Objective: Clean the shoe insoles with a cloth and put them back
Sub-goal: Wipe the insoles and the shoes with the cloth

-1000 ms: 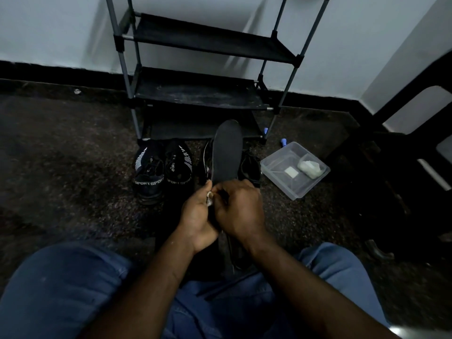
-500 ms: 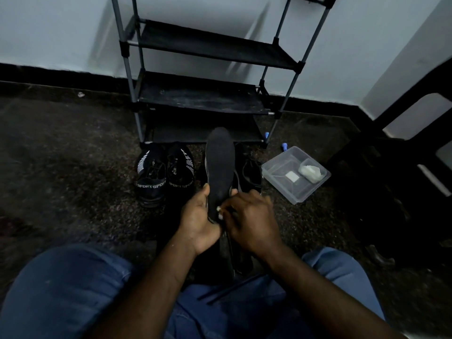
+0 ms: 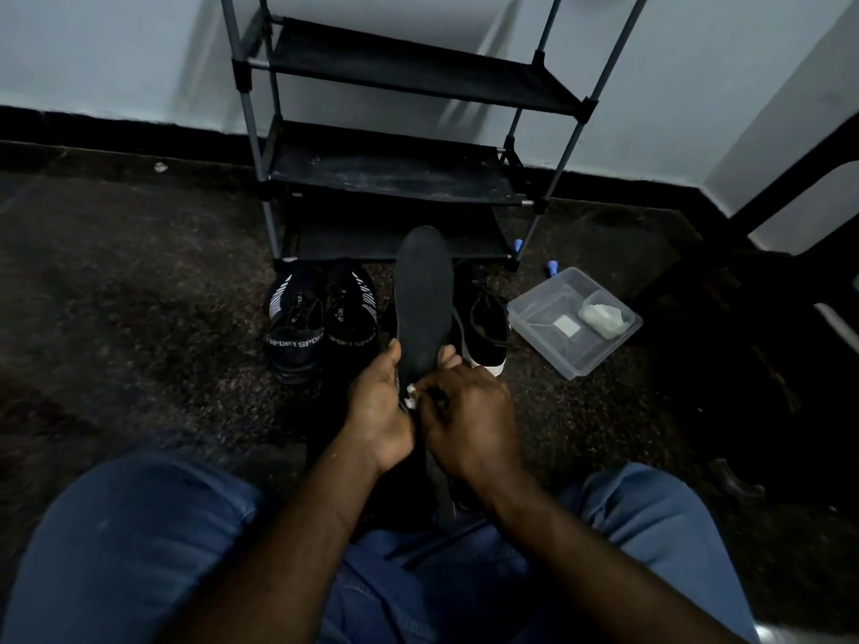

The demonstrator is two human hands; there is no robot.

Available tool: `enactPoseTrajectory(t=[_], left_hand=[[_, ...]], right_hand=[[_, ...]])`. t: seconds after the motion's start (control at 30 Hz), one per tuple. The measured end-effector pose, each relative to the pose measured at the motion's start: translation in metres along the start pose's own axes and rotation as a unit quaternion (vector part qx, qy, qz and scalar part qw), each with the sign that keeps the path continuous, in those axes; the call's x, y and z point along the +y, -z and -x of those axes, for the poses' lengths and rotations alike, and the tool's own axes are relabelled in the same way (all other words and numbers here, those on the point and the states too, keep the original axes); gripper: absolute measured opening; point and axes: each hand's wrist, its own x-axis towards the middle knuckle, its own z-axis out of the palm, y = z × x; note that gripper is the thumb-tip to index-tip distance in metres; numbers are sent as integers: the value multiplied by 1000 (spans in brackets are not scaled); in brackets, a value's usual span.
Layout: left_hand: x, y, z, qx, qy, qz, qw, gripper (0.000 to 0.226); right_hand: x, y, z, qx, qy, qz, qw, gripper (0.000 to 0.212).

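Right hand (image 3: 469, 420), shifted lower, pinches cloth (image 3: 411, 396) against upright insole (image 3: 424, 295); left hand (image 3: 379, 411) grips its heel.

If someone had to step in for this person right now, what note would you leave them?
Left hand grips the long black insole near its heel, toe end up.
Right hand appears to pinch a small white cloth against that heel.
Black white-soled shoe and black SPORT sneakers sit on the floor before the black shoe rack.
Done: this insole is out, wiping under way.
Left: finish wiping, refit it; the other insoles' state cannot be told.
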Motion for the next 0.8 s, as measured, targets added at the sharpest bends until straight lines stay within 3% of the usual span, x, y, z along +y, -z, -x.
enactPoseTrajectory(t=[0.1,0.27,0.4,0.5,0.67,0.8], left_hand=[[-2,0,2,7,4,-35,999,59],[-5,4,3,-3,0,-64,998,49],[-7,2,2,-18,11,-47,999,61],[-9,1,3,-3,7,-36,999,56],[-2,2,0,13,-26,-38,999,52],[-2,2,-1,4,-37,-21,999,48]], right_hand=[[-11,2,-4,-6,-9,-51,999,16],[-18,1,-19,-7,-32,1,999,22],[-11,-4,-8,-32,6,-10,999,27],[2,3,0,-39,41,-19,998,20],[14,12,-7,-36,107,58,992,16],[23,17,-17,5,107,112,988,18]])
